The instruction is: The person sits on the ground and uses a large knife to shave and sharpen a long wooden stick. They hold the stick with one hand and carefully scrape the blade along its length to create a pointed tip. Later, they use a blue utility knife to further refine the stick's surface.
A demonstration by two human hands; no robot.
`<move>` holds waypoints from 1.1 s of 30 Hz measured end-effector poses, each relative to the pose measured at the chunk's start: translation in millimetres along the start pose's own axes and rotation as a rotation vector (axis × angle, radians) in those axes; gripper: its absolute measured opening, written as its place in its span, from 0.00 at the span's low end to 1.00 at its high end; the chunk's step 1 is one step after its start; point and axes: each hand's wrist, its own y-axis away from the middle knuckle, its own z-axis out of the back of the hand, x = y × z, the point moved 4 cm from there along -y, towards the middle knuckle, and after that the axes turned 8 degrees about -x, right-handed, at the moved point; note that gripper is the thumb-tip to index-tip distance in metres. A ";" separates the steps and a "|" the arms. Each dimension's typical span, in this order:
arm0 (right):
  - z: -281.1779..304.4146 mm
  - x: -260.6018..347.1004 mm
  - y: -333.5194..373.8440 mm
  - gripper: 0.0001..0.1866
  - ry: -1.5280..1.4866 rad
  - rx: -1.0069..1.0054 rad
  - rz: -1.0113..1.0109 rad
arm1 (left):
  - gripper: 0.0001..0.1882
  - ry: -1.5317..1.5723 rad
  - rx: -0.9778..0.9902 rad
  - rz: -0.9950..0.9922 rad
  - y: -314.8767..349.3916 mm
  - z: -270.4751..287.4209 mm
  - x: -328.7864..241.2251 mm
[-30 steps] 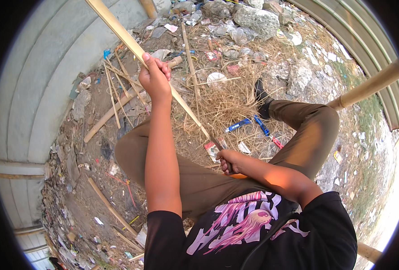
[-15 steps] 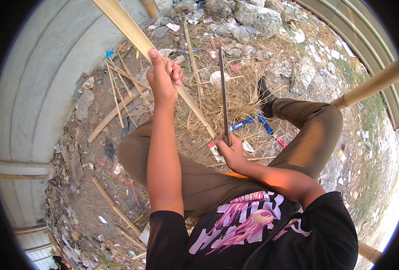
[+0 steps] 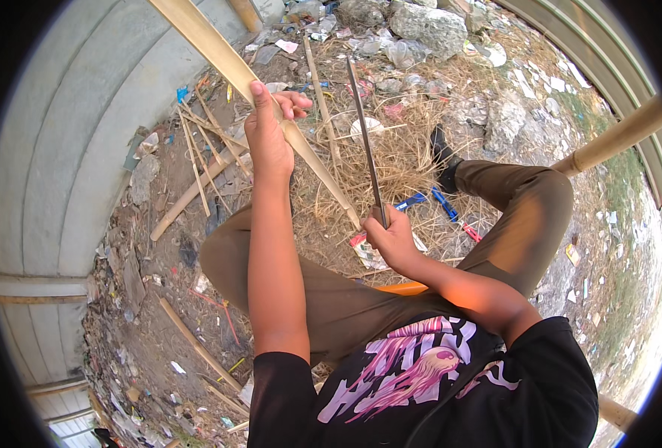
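Note:
A long split bamboo strip (image 3: 215,48) slants from the upper left down toward my right hand. My left hand (image 3: 267,142) holds it partway along, thumb laid on top and fingertips sticking out past its right edge. In my right hand (image 3: 392,237) is the handle of a machete (image 3: 362,131), a long, narrow dark blade pointing up and away. The strip's lower end comes close to my right fist; whether they touch I cannot tell. Between strip and blade a gap widens upward.
Thin bamboo sticks (image 3: 196,160) lie across a thicker bamboo pole (image 3: 189,196) at left. Dry shavings (image 3: 405,168) cover the ground ahead, near blue-handled tools (image 3: 444,205). Rocks (image 3: 429,31) and litter lie beyond. A concrete wall (image 3: 84,134) rises left, and a bamboo post (image 3: 618,138) stands right.
The machete has tipped to the left, its point now nearer the strip. My left fingers have loosened and stretched out a little, while the thumb stays on the bamboo.

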 end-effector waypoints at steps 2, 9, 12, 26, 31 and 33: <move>1.6 10.0 0.2 0.10 0.044 0.001 0.117 | 0.36 -0.094 0.079 -0.035 2.2 -5.9 -2.7; -3.0 -39.8 21.6 0.15 -0.067 0.119 -0.357 | 0.39 -0.309 0.041 -0.201 18.5 -17.9 -11.1; -0.8 -27.0 16.4 0.15 0.121 0.116 -0.305 | 0.39 -0.338 -0.063 -0.258 16.6 -4.7 -13.5; 1.5 -20.2 15.0 0.17 0.267 0.159 -0.300 | 0.37 -0.330 -0.316 -0.264 27.6 2.8 -14.4; -7.1 -7.3 13.2 0.17 0.231 0.165 -0.024 | 0.38 -0.372 -0.294 -0.252 29.0 -5.9 -9.8; -6.7 -25.9 13.9 0.16 0.155 0.156 -0.111 | 0.38 -0.368 -0.287 -0.254 28.9 -8.0 -7.5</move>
